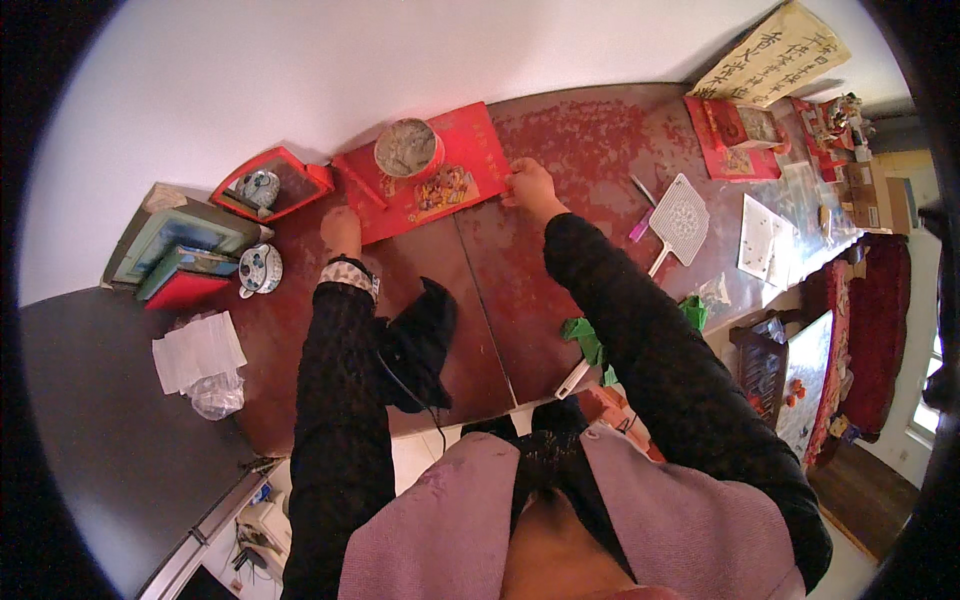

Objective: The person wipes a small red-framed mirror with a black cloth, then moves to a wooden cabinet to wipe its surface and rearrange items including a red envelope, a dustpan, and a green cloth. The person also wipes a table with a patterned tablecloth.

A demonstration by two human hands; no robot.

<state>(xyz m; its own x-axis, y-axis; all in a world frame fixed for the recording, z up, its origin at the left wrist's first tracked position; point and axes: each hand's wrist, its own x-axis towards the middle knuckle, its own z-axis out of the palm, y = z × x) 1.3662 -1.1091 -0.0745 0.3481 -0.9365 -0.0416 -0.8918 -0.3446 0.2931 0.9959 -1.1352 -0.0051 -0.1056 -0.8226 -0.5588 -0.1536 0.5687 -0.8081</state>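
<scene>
A red printed sheet (480,139) with gold writing and a colourful picture lies on the worn dark-red tabletop, close to the wall. On it stands a round pot (409,148) filled with grey ash-like material, and a narrow red strip (360,182) runs near its left side. My right hand (534,189) pinches the sheet's right edge between thumb and fingers. At the lower left edge is my left hand (342,231), curled, its fingertips hidden, so its grip is unclear. A black cloth-like item (424,345) lies beside my left forearm.
Leftward are a red-framed mirror (274,184), a blue-and-white teapot (260,268), a framed picture (202,229), books (184,277) and white paper (199,352). A flyswatter (681,217), a green crumpled item (585,337) and a second red sheet (739,165) with a box lie rightward.
</scene>
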